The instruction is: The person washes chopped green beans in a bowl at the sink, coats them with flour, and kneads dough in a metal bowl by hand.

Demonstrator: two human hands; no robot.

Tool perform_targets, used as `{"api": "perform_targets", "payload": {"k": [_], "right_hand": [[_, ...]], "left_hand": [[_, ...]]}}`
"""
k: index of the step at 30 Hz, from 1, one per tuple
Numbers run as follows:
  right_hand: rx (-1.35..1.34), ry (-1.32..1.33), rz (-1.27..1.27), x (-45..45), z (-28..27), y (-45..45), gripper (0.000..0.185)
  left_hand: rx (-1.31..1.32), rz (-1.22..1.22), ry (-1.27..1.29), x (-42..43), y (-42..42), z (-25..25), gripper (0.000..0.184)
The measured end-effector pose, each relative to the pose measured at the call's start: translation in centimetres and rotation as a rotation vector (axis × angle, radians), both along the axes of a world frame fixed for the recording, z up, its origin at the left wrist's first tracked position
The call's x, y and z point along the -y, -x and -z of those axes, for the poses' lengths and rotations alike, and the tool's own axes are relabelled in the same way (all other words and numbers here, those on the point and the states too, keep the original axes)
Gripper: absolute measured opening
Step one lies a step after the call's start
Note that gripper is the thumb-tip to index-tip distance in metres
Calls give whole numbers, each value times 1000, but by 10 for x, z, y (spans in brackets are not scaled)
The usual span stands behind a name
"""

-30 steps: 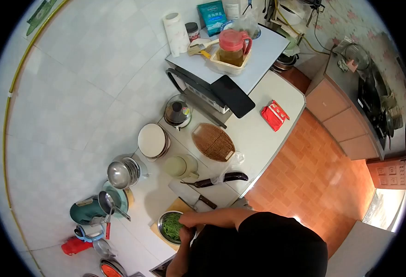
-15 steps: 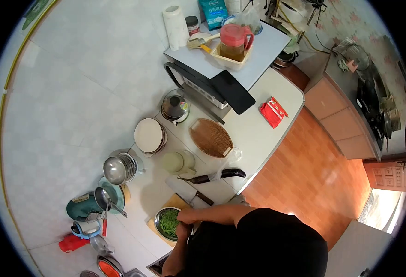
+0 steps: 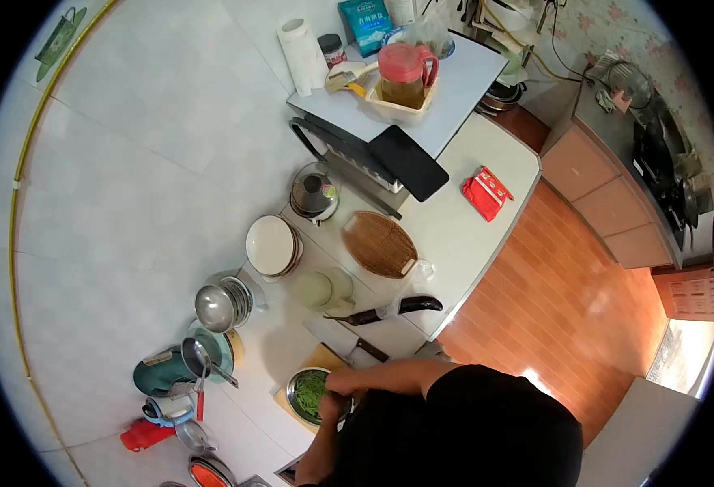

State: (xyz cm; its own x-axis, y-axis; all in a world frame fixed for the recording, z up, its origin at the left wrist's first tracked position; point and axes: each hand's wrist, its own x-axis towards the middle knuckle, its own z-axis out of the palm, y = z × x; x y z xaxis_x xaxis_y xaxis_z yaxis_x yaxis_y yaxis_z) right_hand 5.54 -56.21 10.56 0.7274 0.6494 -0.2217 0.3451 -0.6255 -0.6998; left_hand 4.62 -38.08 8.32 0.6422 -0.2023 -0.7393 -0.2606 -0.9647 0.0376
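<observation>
A metal bowl [image 3: 295,407] full of thin green vegetable strips [image 3: 311,393] stands on a wooden cutting board [image 3: 322,358]. My right hand [image 3: 341,381] is at the bowl's near edge, fingers curled in. Just beside it, my left hand [image 3: 334,405] is closed over the same edge, close to the greens. Anything between the fingers is too small to make out. A cleaver with a dark handle [image 3: 372,351] lies beside the board. Past it rests a dark eggplant [image 3: 418,304], partly in a clear plastic bag.
A lidded pale jug [image 3: 315,290], a wicker basket [image 3: 380,243] and stacked bowls [image 3: 271,245] stand on the counter. A glass kettle [image 3: 315,193] is behind them. Metal bowls [image 3: 215,308] and a ladle [image 3: 195,355] line the wall side. A red packet [image 3: 487,193] lies at the far end.
The view has shifted slightly, so the counter sits a little further right in the picture. Both hands stay at the bowl, with only slight movement.
</observation>
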Motion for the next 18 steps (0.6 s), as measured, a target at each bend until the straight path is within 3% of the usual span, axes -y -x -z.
{"api": "perform_targets", "payload": {"k": [3,4,7,11,13,15,17,18], "right_hand": [[-95,-9,3,-5,9,0,20],[-109,6,12,3,1,0,20],[-114,15,20,6,-19,5,21],[-156,-15,20,20,-41,-1,20],[-134,-17,71,14,-30,0,20],[-128,-32,108,8,-13,0,21],[-82,-20,42,1,-1,-3,21],[-84,-20,39,4,-7,-1,21]], "left_hand": [[100,55,91,-10,4,4,45],[136,-42,188,-11,5,0,46],[54,-35,-31,32,4,-54,43],[104,104,115,-12,5,-2,47],[104,24,190,-17,4,6,47],[89,-10,196,-29,3,22,43],[118,134,114,-56,2,59,28],[116,132,113,-53,4,51,28]]}}
